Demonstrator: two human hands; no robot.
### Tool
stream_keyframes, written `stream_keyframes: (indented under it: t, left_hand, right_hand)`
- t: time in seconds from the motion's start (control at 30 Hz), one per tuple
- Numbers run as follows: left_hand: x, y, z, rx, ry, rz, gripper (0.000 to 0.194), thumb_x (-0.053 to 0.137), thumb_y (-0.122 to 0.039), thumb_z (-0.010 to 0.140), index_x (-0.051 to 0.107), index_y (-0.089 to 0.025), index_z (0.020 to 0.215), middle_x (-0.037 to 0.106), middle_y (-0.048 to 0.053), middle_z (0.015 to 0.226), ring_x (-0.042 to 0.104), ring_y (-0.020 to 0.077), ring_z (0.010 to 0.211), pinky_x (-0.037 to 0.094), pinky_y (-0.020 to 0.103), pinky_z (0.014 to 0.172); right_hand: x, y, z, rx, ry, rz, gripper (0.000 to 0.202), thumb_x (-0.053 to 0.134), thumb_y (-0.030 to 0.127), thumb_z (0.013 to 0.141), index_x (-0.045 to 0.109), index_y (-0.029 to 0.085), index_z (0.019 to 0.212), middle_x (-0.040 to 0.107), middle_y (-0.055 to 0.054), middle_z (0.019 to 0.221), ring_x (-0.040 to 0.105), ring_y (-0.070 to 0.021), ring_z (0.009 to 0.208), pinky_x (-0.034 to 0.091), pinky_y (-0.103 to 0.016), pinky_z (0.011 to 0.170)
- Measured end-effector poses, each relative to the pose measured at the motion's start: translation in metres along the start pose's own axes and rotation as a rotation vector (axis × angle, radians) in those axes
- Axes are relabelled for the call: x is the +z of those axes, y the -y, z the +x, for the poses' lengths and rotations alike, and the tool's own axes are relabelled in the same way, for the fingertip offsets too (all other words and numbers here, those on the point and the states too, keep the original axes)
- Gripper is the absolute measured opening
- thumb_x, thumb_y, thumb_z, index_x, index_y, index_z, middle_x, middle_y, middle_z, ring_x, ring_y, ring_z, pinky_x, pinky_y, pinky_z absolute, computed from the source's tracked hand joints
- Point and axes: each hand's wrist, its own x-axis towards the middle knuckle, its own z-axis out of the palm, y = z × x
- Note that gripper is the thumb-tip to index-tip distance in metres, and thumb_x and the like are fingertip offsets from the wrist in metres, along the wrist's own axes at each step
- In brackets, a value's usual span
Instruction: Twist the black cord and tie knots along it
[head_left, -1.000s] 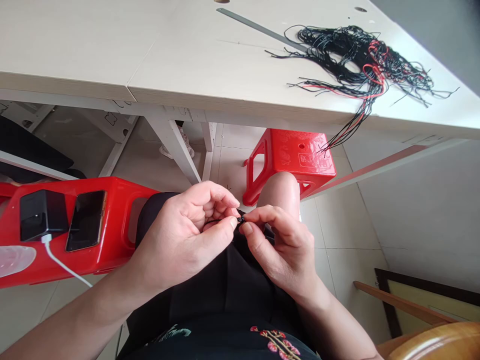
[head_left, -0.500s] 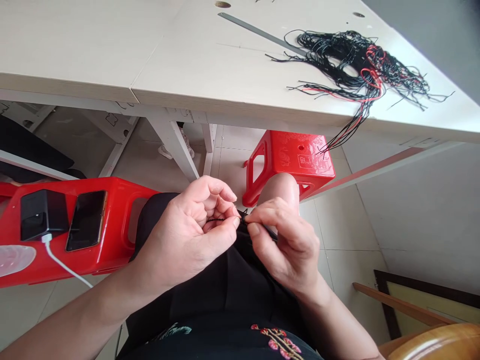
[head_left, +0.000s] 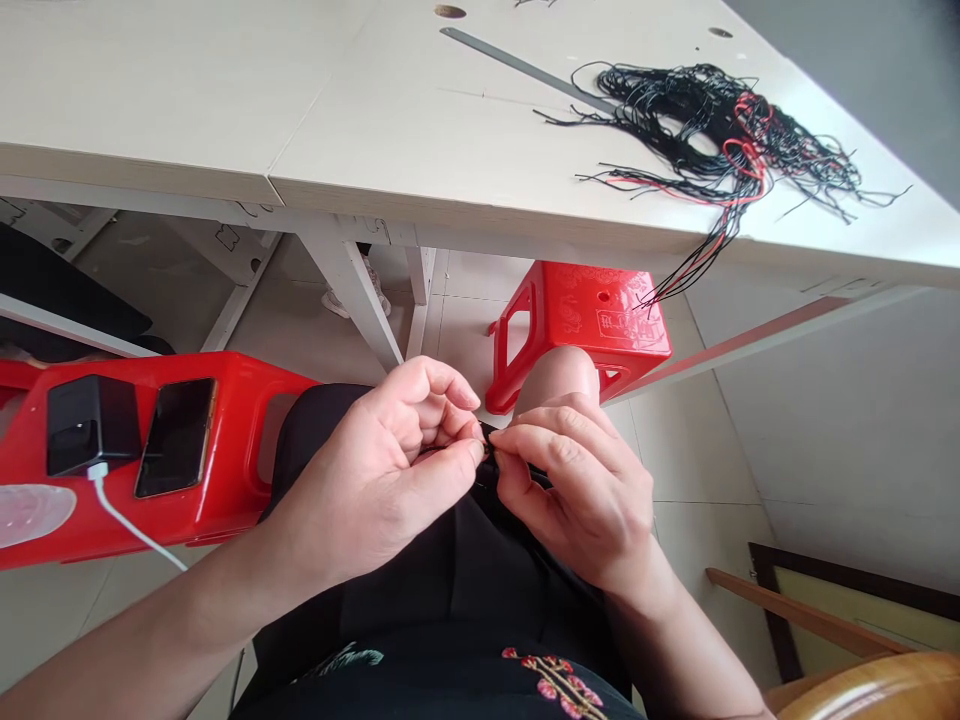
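Note:
Above my lap, my left hand [head_left: 409, 455] pinches a thin black cord [head_left: 430, 449] between thumb and forefinger, its other fingers curled. Close against it, my right hand [head_left: 577, 480] is also closed in a pinch, thumb and forefinger tips on the dark cord just beside the left fingertips. The small spot between the two pinches is mostly covered by fingers and blends into the black clothing [head_left: 435, 570] behind. On the table lies a tangled bundle of black cords [head_left: 675, 120] with a few red ones, some ends hanging over the edge.
The white table [head_left: 375, 130] spans the top, with a grey flat strip [head_left: 517, 66] on it. A red stool [head_left: 592, 300] stands underneath. Left, another red stool [head_left: 240, 400] bears a phone [head_left: 176, 437], a black power bank [head_left: 94, 425] with white cable and a clear plastic item [head_left: 34, 512].
My right hand has turned slightly, its fingers drawing together and its back showing more. The left hand keeps its pinch, barely shifted right.

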Motion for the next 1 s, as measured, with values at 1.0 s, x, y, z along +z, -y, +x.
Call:
stream_keyframes:
  t: [1.0]
  left_hand:
    - [0.001,0.014,0.000,0.506,-0.086,0.525,0.011,0.060,-0.007,0.081,0.063,-0.018,0.081,0.060,0.001,0.086,0.061,0.0103,0.083,0.050,0.020,0.077]
  right_hand:
    - [0.016,-0.006,-0.006,0.042,-0.123,-0.021,0.023,0.056,-0.001,0.076,0.050,0.021,0.079,0.056,0.001,0.063,0.048,-0.0138,0.057,0.044,-0.031,0.054]
